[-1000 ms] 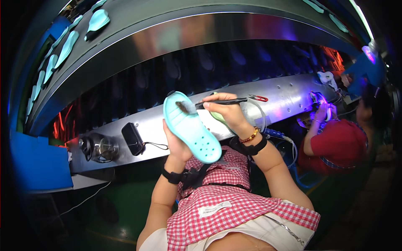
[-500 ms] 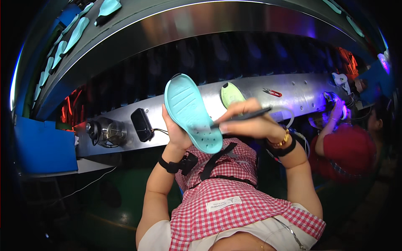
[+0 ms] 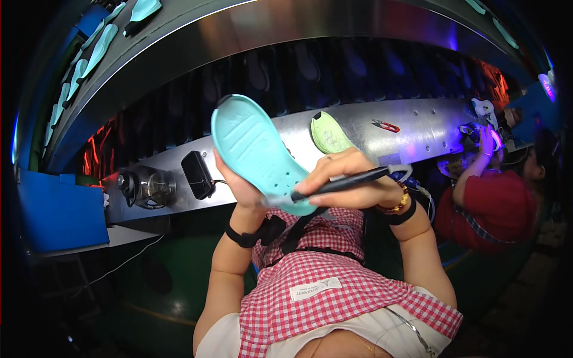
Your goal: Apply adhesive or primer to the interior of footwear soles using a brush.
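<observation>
A turquoise shoe sole (image 3: 250, 137) is tilted up in front of me. My left hand (image 3: 242, 186) grips it from beneath and along its left edge, the fingers mostly hidden behind it. Closed around a slim black-handled brush (image 3: 349, 181), my right hand (image 3: 364, 192) holds the tip against the sole's near end, beside the small holes. The bristles look pale and smeared by motion. From the handle's back end runs a pale tube (image 3: 406, 172). Just beyond my right hand, a light green sole (image 3: 326, 132) with a black tip lies on the metal bench (image 3: 418, 140).
Red thread snips (image 3: 387, 126) lie right of the green sole. At left stand a black case (image 3: 197, 175) and a glass jug (image 3: 156, 186). More turquoise soles (image 3: 100, 49) rest on the raised shelf. A co-worker in red (image 3: 489, 209) sits at right.
The turquoise sole has moved left and slightly up with my left hand. The brush tip has travelled from the sole's middle part toward its near end.
</observation>
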The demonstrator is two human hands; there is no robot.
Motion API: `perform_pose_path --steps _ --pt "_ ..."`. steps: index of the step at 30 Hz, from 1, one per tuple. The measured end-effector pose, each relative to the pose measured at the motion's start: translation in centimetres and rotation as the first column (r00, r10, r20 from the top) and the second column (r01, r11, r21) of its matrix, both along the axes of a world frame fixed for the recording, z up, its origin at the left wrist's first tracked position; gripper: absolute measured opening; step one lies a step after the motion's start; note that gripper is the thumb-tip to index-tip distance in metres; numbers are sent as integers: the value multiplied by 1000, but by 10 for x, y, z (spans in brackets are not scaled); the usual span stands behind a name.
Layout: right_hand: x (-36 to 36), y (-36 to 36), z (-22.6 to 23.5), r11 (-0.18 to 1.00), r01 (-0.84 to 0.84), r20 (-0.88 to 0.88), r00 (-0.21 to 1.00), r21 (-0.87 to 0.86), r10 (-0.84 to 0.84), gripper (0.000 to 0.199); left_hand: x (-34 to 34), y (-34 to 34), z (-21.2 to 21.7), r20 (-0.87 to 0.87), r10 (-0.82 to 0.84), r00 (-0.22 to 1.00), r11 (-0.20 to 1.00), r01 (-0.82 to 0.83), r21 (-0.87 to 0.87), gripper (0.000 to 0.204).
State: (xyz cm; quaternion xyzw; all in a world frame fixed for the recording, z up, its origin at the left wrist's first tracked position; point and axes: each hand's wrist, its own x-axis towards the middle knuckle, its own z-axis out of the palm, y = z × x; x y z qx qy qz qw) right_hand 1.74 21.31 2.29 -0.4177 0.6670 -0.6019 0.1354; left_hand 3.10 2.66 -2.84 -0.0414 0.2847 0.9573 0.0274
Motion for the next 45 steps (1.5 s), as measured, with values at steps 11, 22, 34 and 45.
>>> perform_pose_path --steps 11,22,34,45 --pt "-4 9 -3 990 109 339 938 -93 -71 21 -11 -13 18 -116 264 957 957 -275 -90 80" --pt "-5 -1 -30 921 130 585 802 -368 121 19 -2 1 53 -37 182 983 981 -179 70 72" --pt "-4 3 8 999 -44 -5 999 -2 44 19 -5 -24 33 146 -390 909 886 414 -208 39" --pt "-17 18 18 937 -323 -123 933 133 339 18 -5 -47 47 404 -572 714 542 698 -468 47"
